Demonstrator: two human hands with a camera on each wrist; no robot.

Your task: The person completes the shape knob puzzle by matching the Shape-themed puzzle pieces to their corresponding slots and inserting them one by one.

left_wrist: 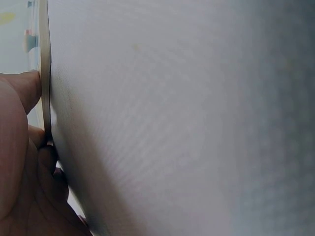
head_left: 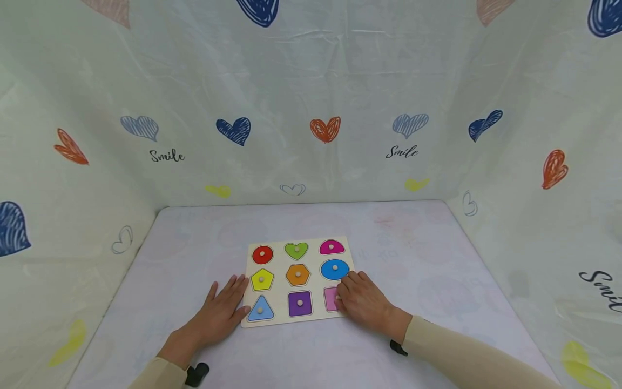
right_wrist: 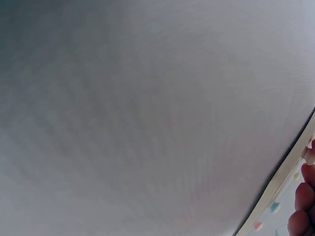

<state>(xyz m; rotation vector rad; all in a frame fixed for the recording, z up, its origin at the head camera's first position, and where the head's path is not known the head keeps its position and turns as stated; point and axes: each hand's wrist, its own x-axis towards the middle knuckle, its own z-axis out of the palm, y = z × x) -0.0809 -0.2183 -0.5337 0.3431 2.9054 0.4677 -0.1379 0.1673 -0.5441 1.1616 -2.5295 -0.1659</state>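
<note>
A pale wooden shape puzzle board [head_left: 279, 303] lies on the table, its coloured knobbed pieces sitting in their outlines. My left hand [head_left: 218, 312] rests flat at the board's left edge, fingers spread, with the thumb touching the corner by the light blue triangle [head_left: 265, 313]. At the lower right corner, my right hand [head_left: 366, 303] pinches the knob of a pink piece [head_left: 329, 299], whose right part the fingers cover. Just above those fingers is the blue oval [head_left: 328, 268]. The right wrist view shows curled fingers [right_wrist: 304, 196] over the board's edge.
Also in the board are a purple square [head_left: 299, 310], an orange hexagon [head_left: 297, 268], a yellow pentagon [head_left: 264, 286], a red circle [head_left: 262, 260], a green heart [head_left: 291, 254] and a magenta half-round [head_left: 325, 251]. A heart-printed curtain [head_left: 359, 173] surrounds the white table [head_left: 413, 248].
</note>
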